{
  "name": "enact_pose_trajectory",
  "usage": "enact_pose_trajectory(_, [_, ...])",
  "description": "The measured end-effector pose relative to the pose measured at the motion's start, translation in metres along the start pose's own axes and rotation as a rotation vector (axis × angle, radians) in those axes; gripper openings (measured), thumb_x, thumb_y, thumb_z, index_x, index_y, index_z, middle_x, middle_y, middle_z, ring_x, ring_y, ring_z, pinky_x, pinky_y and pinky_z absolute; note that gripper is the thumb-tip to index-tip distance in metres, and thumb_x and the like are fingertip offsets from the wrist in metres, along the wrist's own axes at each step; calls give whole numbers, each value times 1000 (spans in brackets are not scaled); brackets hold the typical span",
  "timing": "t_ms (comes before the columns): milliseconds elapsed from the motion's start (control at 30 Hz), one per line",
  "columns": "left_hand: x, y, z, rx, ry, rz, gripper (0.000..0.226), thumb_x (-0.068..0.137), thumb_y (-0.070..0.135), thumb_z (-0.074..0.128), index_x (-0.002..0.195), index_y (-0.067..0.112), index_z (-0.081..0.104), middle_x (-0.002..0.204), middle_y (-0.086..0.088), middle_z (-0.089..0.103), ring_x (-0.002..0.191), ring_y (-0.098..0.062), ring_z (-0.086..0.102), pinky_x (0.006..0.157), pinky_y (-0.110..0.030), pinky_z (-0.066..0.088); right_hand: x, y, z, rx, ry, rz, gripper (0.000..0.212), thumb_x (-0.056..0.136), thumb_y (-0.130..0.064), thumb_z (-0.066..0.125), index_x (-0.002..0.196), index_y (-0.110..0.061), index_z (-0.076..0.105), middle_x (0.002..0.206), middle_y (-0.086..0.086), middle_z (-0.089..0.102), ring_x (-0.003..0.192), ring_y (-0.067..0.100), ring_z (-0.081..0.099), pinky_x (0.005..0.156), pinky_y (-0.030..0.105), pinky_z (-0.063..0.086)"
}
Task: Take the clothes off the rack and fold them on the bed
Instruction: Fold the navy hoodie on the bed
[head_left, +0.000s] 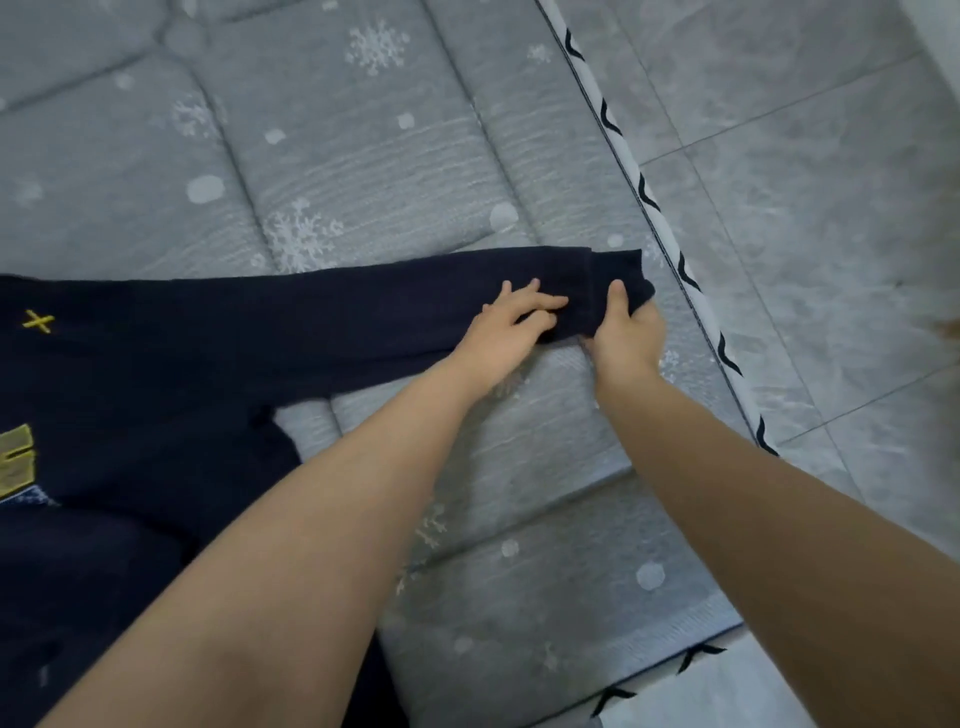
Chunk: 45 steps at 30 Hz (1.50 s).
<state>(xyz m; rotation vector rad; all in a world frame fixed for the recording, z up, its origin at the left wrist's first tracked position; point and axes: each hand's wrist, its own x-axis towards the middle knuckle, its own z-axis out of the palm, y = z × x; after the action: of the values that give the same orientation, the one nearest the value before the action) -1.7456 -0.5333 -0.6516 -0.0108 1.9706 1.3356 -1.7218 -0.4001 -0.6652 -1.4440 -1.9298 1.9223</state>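
A dark navy sweatshirt (156, 374) with yellow embroidery lies flat on the grey snowflake-patterned bed (363, 156). One sleeve (363, 312) stretches out to the right, ending in a ribbed cuff (618, 267) near the bed's right edge. My left hand (514, 322) rests on the sleeve just short of the cuff, fingers lightly bent. My right hand (628, 332) grips the cuff, thumb on top and fingers underneath. The clothes rack is out of view.
The bed's right edge carries white piping with black chevrons (649, 202). Beyond it lies a grey tiled floor (805, 182). The mattress corner (701, 639) sits at the lower right. Open bed surface extends above the sleeve.
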Motion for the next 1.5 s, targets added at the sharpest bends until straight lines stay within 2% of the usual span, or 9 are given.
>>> enact_pose_trajectory(100, [-32, 21, -6, -596, 284, -118, 35, 101, 40, 45, 120, 26, 70, 140, 7, 57, 133, -12, 48, 115, -37, 35, -26, -23, 7, -43, -35, -76, 21, 102, -36, 52, 108, -20, 65, 102, -5, 71, 96, 11, 67, 94, 34, 54])
enact_pose_trajectory(233, [-83, 21, -12, -1088, 354, -231, 49, 102, 54, 36, 129, 23, 62, 143, -2, 55, 131, -23, 52, 110, -43, 42, -80, -57, 23, -217, -161, -267, 23, 102, -34, 53, 90, -16, 62, 78, -9, 63, 76, 6, 59, 71, 23, 45])
enact_pose_trajectory(500, [-169, 14, -42, -1178, 475, -128, 58, 96, 61, 43, 139, 24, 55, 143, -3, 56, 130, -23, 54, 115, -46, 37, -178, -64, 47, -443, -434, -564, 22, 102, -31, 54, 86, -20, 63, 69, -5, 59, 66, 8, 54, 66, 24, 39])
enact_pose_trajectory(700, [-229, -4, -89, -1380, 516, -54, 80, 87, 77, 41, 140, 17, 53, 125, -8, 68, 119, -22, 63, 113, -41, 40, -248, -31, 71, -595, -622, -794, 23, 99, -23, 56, 118, -25, 70, 89, -12, 61, 98, 14, 57, 87, 33, 48])
enact_pose_trajectory(833, [-266, -33, -119, -1386, 501, -50, 87, 82, 79, 48, 135, 11, 58, 117, -8, 71, 117, -23, 65, 111, -39, 42, -295, -7, 87, -744, -689, -955, 48, 90, -13, 60, 135, -31, 62, 119, -15, 69, 110, 12, 54, 95, 32, 41])
enact_pose_trajectory(967, [-307, -68, -150, -1306, 496, -71, 79, 79, 59, 74, 135, 5, 58, 131, -15, 64, 121, -26, 62, 108, -40, 46, -349, 19, 105, -922, -590, -1153, 48, 84, -20, 61, 129, -36, 65, 122, -21, 68, 105, 12, 55, 81, 28, 36])
enact_pose_trajectory(1133, [-359, -127, -180, -1296, 666, -250, 35, 86, 20, 70, 120, 12, 65, 102, -5, 73, 95, -18, 72, 71, -29, 58, -408, 63, 136, -1111, -682, -1332, 37, 80, -21, 60, 114, -26, 72, 111, -14, 70, 106, 20, 55, 75, 34, 43])
enact_pose_trajectory(1400, [-423, -208, -223, -1458, 706, -350, 41, 96, 44, 60, 130, 21, 62, 119, -5, 70, 108, -22, 67, 73, -37, 56, -477, 128, 178, -1192, -839, -1348, 59, 83, -28, 58, 142, -25, 55, 147, -6, 53, 117, 21, 54, 86, 36, 50])
enact_pose_trajectory(1500, [-441, -241, -237, -1487, 704, -361, 46, 95, 44, 60, 134, 21, 58, 122, -7, 68, 110, -24, 66, 87, -44, 56, -498, 150, 191, -1239, -891, -1359, 64, 85, -27, 57, 148, -26, 47, 153, -4, 46, 120, 21, 52, 88, 38, 51])
